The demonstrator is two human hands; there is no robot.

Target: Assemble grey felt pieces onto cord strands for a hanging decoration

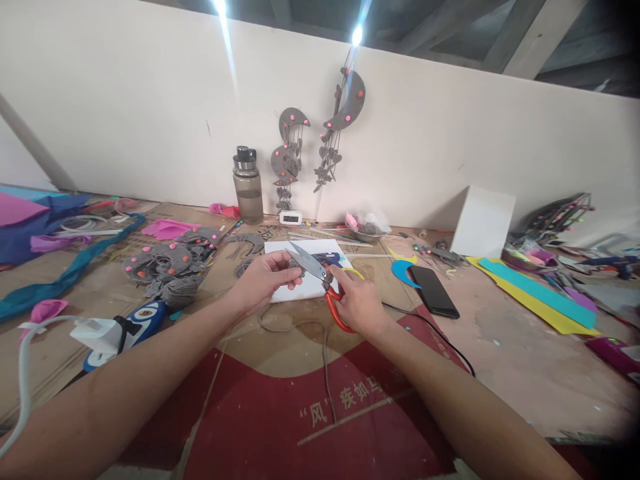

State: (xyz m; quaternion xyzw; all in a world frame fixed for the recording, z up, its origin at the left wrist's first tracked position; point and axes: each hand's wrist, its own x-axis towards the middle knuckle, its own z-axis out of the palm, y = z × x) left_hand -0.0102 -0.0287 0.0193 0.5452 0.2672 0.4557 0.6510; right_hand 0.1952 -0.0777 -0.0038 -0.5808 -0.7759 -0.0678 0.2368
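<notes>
My right hand (363, 303) grips a pair of scissors (307, 262) with orange-red handles. The blades point up and left, close to the fingertips of my left hand (267, 280), and look slightly parted. My left thumb and fingers are pinched together on a bit of grey yarn, mostly hidden by the fingers and blades. A white sheet (300, 292) lies under both hands, with something dark partly covered by the scissors. Below the hands, a loose strand of grey yarn (325, 353) curves over the cardboard towards me.
Grey moon-shaped pieces with pink and orange dots (160, 260) lie left, beside a power strip (145, 320). A water bottle (249, 190) and small clock (291, 218) stand at the wall, near hanging moon decorations (350, 100). Right are a phone (434, 292) and a blue crescent (404, 272).
</notes>
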